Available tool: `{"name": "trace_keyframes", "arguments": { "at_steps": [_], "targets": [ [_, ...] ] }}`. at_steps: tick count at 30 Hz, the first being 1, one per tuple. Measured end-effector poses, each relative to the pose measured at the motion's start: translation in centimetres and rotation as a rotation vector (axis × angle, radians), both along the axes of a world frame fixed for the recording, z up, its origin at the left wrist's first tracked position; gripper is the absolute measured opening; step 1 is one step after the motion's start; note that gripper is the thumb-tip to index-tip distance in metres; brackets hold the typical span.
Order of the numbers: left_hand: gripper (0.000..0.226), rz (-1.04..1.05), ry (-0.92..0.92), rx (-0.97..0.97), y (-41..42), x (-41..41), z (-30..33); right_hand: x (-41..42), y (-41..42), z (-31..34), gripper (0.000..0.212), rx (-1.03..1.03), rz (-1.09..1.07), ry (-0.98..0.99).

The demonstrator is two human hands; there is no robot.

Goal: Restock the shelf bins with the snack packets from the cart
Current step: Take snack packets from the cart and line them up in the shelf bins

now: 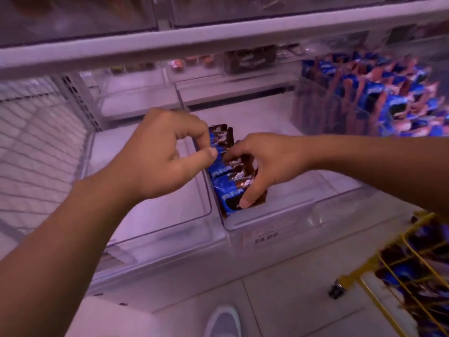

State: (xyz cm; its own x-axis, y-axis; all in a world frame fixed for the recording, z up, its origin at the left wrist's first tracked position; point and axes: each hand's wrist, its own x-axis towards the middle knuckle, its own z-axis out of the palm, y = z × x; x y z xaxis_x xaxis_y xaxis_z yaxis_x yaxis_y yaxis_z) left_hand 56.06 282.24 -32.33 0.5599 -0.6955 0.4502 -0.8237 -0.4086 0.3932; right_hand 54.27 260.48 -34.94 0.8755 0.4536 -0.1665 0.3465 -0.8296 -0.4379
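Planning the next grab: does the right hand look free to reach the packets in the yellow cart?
Probably not yet. The right hand grips the snack packets in the clear bin. The yellow cart stands beside that arm, nothing between; it must let go first.

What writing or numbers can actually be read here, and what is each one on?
"$4.00" or close to it, blurred: on the price label at the front of the clear bin.
White Chinese characters on the blue and brown snack packets that both hands hold in that bin: too blurred to read surely.
Packets in the far bin and in the yellow cart: print too blurred to read.
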Motion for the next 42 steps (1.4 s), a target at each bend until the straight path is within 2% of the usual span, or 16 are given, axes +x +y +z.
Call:
{"name": "trace_keyframes", "arguments": {
  "at_steps": [3, 4, 6, 9, 12, 14, 17, 21, 23, 25, 28, 31, 33, 35, 38, 42],
  "targets": [
    [0.014, 0.009, -0.019, 0.003, -0.2, 0.1, -0.2, 0.0, 0.6, -0.4, 0.094, -0.305, 0.211, -0.303],
    [0.012, 0.010, -0.018, 0.005, -0.2, 0.0, -0.2, 0.1, 0.6, -0.6, 0.100, -0.409, 0.273, -0.329],
    [0.010, 0.008, -0.012, 0.019, -0.3, 0.0, -0.2, 0.2, 0.4, -1.1, 0.106, -0.538, 0.315, -0.209],
    [0.010, 0.011, 0.003, 0.050, -0.7, -0.2, -0.1, 0.4, 0.5, -1.5, 0.109, -0.578, 0.269, 0.017],
    [0.012, 0.034, 0.020, 0.068, -0.8, -0.5, 0.0, 0.4, 0.7, -0.9, 0.111, -0.533, 0.253, 0.051],
    [0.015, 0.078, 0.001, 0.060, -1.3, -0.9, 0.4, -0.2, 0.5, 0.3, 0.111, -0.394, 0.214, 0.028],
    [0.019, 0.116, -0.107, 0.005, -3.3, -2.3, 1.8, -2.3, -1.5, 3.4, 0.085, -0.245, 0.078, -0.101],
    [0.024, 0.020, -0.133, -0.058, -8.9, -5.7, 3.4, -9.9, -8.2, 7.6, 0.034, -0.234, -0.143, -0.506],
    [0.026, -0.060, -0.128, -0.064, -13.1, -7.9, 3.5, -15.8, -12.7, 8.4, 0.032, -0.268, -0.347, -0.595],
    [0.027, -0.161, -0.117, -0.007, -17.9, -10.3, 3.2, -21.5, -16.8, 8.1, 0.030, -0.308, -0.587, -0.474],
    [0.039, -0.338, -0.125, 0.225, -25.1, -14.3, 1.7, -27.5, -21.2, 5.6, 0.031, -0.410, -0.784, 0.016],
    [0.051, -0.450, -0.132, 0.513, -30.1, -17.0, -1.2, -30.1, -23.3, 2.9, 0.079, -0.396, -0.857, 0.412],
    [0.066, -0.468, -0.115, 0.688, -32.1, -17.7, -3.2, -30.6, -24.4, 1.7, 0.116, -0.398, -0.873, 0.486],
    [0.076, -0.443, -0.041, 0.845, -33.5, -18.0, -4.3, -30.9, -25.1, 1.3, 0.132, -0.448, -0.878, 0.523],
    [0.076, -0.458, 0.020, 1.053, -34.8, -18.8, -5.5, -31.2, -25.7, 1.4, 0.125, -0.321, -0.873, 0.628],
    [0.072, -0.486, 0.116, 1.090, -35.2, -18.6, -6.1, -32.1, -26.4, 1.7, 0.076, -0.199, -0.825, 0.690]
  ]
}}
